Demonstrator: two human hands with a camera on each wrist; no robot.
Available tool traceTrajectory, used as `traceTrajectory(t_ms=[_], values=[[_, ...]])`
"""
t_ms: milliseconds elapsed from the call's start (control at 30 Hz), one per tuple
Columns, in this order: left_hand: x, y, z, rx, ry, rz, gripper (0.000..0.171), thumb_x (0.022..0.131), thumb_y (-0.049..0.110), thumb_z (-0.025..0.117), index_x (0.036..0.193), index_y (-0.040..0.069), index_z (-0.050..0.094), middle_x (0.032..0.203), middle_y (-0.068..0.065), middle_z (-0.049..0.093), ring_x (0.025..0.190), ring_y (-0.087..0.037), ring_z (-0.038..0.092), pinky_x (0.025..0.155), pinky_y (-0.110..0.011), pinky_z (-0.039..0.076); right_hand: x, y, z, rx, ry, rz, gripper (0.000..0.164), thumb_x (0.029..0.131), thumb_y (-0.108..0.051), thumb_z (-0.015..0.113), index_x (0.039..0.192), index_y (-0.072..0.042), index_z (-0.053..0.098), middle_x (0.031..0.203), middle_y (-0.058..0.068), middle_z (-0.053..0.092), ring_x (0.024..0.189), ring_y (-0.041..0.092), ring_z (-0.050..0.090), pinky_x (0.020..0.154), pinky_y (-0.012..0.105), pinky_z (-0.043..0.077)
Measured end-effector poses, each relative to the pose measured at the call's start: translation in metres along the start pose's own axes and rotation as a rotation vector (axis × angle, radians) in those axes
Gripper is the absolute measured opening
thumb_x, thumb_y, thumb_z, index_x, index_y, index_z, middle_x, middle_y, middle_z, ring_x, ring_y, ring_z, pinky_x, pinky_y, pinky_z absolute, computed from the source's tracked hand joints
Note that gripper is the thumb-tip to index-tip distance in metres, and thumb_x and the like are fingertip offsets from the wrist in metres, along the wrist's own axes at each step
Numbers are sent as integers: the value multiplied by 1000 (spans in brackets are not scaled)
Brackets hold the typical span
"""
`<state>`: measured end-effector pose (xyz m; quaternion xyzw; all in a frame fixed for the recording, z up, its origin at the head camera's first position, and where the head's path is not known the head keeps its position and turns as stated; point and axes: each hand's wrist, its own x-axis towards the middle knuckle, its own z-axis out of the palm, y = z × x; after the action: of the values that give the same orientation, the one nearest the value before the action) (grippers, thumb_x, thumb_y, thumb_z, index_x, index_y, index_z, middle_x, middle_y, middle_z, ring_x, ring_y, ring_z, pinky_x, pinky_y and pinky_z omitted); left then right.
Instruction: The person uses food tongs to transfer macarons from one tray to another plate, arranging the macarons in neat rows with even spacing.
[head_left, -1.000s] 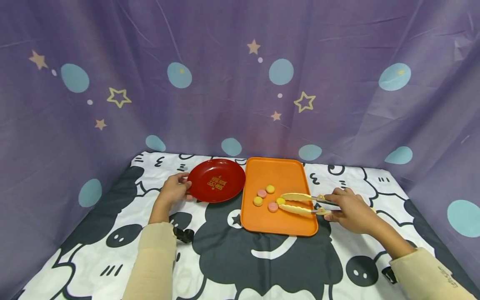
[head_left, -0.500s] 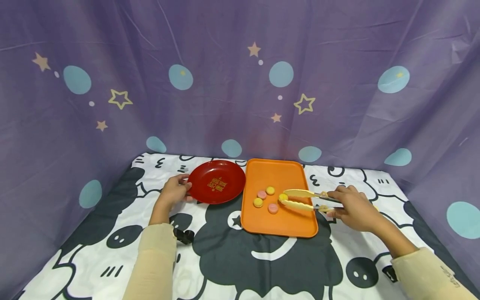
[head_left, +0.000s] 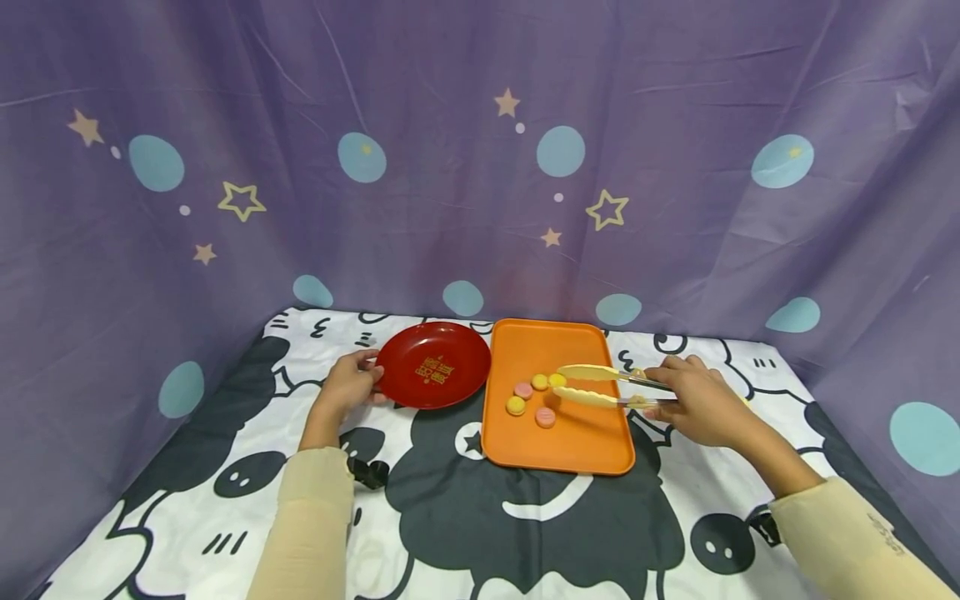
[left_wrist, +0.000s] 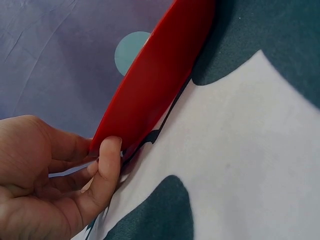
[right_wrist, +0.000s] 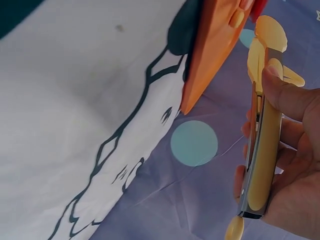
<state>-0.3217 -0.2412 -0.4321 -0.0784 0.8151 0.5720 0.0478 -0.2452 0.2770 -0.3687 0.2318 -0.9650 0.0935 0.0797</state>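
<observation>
My left hand [head_left: 347, 385] grips the near-left rim of a red plate [head_left: 468, 367] with gold markings. In the left wrist view the fingers [left_wrist: 107, 162] pinch the plate's edge [left_wrist: 155, 75]. My right hand [head_left: 701, 402] holds yellow-tipped metal tongs [head_left: 592, 398] over the orange tray [head_left: 555, 454]; the right wrist view shows the thumb along their handle [right_wrist: 265, 165]. A yellow macaron [head_left: 557, 380] lies between the tong tips, beside another yellow macaron [head_left: 540, 382]. Whether the tips touch it I cannot tell. Nearby sit a third yellow macaron [head_left: 515, 406] and pink macarons [head_left: 545, 417].
Plate and tray stand side by side on a black-and-white cartoon tablecloth [head_left: 450, 533]. A purple curtain [head_left: 435, 167] with stars and blue spots hangs behind the table and along its sides.
The tongs have first shifted slightly right, then left and away from me, and the yellow macaron at their tips has moved with them toward another yellow one. The left hand and plate stay put.
</observation>
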Motion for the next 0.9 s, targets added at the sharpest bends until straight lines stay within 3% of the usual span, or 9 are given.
traceTrajectory(t_ms=[367,567,900], values=[[0,-1,-1,5,-4,11,51,105,6,50,154,0,39,127,-23,50,73,-17,68,65,-31,63,19,-12,-3,7,21,-39,50,85,-26,85,128,-6,71,106,6,63,92,26,51,68,39,41],[-1,1,0,-3,-9,8,50,105,5,50,154,0,39,126,-23,50,74,-18,68,66,-32,64,31,-20,-5,13,26,-54,50,86,-27,83,129,-5,70,109,8,64,95,29,51,71,45,44],[-2,2,0,16,-2,18,51,105,4,50,154,-1,39,126,-23,50,74,-16,66,65,-32,64,54,-36,-3,42,-16,-14,50,88,-25,82,132,-5,68,112,10,64,97,30,50,72,43,40]])
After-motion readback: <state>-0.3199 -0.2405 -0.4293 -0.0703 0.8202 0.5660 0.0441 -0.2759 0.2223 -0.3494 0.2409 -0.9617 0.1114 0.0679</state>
